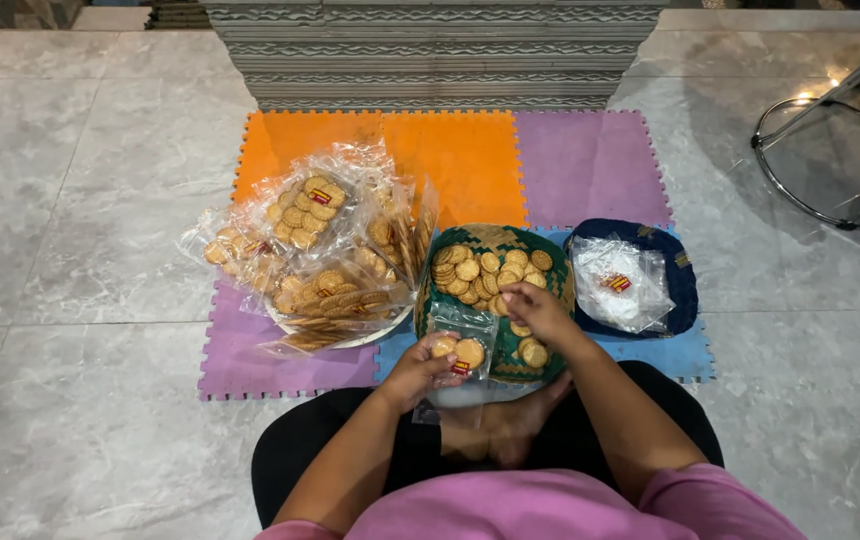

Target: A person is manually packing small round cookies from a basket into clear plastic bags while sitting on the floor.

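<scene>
I sit cross-legged on the floor behind a green woven basket [439,303] holding several loose round golden biscuits [480,268]. My left hand [420,367] grips a small clear plastic bag [461,345] with a couple of biscuits inside and a red-and-yellow sticker, held at the basket's near rim. My right hand [540,311] reaches into the basket, fingers curled over the biscuits at its middle; whether it pinches one is hard to tell.
A pile of filled biscuit bags [315,250] lies on a white plate [370,336] to the left. A dark blue basket [685,290] with empty clear bags [620,283] sits to the right. Coloured foam mats [470,150] cover the grey tile floor; stacked mats [430,50] stand behind, a metal chair base [835,160] far right.
</scene>
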